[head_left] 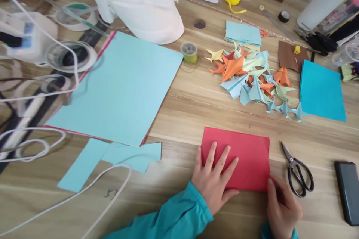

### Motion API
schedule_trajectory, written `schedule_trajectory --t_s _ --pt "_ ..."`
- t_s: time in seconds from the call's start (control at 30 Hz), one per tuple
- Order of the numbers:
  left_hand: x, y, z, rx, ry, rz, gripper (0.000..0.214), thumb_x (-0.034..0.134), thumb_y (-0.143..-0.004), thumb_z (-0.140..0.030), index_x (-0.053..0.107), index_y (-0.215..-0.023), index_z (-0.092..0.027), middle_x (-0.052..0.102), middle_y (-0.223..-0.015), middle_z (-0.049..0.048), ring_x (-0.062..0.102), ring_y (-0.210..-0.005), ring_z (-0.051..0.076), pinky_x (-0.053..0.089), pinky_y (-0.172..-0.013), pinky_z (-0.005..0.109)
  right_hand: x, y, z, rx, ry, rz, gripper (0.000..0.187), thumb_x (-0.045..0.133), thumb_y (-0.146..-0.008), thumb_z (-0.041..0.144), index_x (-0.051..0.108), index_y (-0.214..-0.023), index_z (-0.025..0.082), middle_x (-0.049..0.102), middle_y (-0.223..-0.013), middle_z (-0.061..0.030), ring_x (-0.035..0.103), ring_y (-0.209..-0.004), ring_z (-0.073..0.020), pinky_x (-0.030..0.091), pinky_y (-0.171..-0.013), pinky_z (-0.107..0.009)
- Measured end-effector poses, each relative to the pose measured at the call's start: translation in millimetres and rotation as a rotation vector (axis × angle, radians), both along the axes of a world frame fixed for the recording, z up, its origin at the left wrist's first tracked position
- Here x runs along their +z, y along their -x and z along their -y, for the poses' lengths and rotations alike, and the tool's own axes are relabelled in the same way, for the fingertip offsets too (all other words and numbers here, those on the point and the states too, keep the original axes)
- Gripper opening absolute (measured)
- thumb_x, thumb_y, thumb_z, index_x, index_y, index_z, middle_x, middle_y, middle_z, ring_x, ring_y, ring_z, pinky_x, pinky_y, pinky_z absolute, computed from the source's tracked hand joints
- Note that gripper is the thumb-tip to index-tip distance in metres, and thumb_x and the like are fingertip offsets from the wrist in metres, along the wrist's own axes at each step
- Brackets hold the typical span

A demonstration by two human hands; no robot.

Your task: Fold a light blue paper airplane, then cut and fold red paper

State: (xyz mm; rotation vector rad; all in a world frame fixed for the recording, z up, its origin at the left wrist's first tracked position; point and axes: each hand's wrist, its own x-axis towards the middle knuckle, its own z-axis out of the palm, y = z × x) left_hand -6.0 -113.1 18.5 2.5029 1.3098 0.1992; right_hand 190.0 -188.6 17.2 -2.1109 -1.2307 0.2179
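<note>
A sheet of red paper [249, 157], its edges looking layered or folded, lies on the wooden table in front of me. My left hand [213, 179] rests flat on its left part with the fingers spread. At the paper's lower right corner my right hand [283, 203] has its thumb and forefinger pinched on the edge, the other fingers curled in. Black-handled scissors [298, 175] lie just right of the paper, beside my right hand, blades pointing away from me.
Folded paper cranes [246, 71] are heaped behind the red paper, with blue square paper [322, 89] to their right. Large light-blue sheets [123, 86] lie left, near cut strips [81, 164] and a white cable [106, 173]. A black phone-like object [347, 192] lies far right.
</note>
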Motion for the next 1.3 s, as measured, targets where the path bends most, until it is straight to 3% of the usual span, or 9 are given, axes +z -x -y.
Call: schedule_trajectory --t_s 0.23,0.67,0.93,1.3 --pt "-4.5 4 -2 -0.019 -0.031 0.019 0.073 0.043 -0.072 -0.066 0.035 -0.136 -0.031 0.029 -0.146 0.0075 0.015 -0.132 0.043 0.000 -0.099 0.067 -2.1 -2 0 0.061 0.024 0.005 0.014 0.059 -0.079 0.026 0.066 -0.088 0.017 0.065 -0.078 -0.0058 0.058 -0.066 -0.0156 0.045 -0.064 -0.027" --pt "0.1 3 -6 -0.026 -0.050 0.068 0.061 0.055 -0.073 -0.051 0.047 -0.129 -0.027 0.041 -0.139 0.0098 0.020 -0.130 0.044 0.011 -0.101 0.065 5.4 3 -6 0.098 0.041 0.006 0.012 0.056 -0.081 0.021 0.064 -0.089 0.018 0.063 -0.072 -0.0037 0.054 -0.061 -0.0138 0.044 -0.056 -0.025" --pt "2.1 -3 -4 0.049 -0.037 0.136 0.064 0.059 -0.067 -0.058 0.054 -0.123 -0.027 0.045 -0.136 0.0090 0.024 -0.129 0.043 0.013 -0.103 0.063 7.1 4 -7 0.109 0.036 -0.039 0.013 0.056 -0.080 0.016 0.064 -0.090 0.019 0.063 -0.074 -0.0032 0.056 -0.067 -0.0139 0.046 -0.059 -0.025" --pt "9.1 5 -5 -0.011 -0.045 0.101 0.067 0.051 -0.071 -0.062 0.048 -0.128 -0.026 0.037 -0.142 0.0090 0.022 -0.130 0.043 0.016 -0.100 0.063 4.7 -1 -2 0.154 0.028 0.015 0.010 0.058 -0.078 0.017 0.064 -0.085 0.017 0.060 -0.070 -0.0023 0.052 -0.061 -0.0126 0.042 -0.056 -0.024"
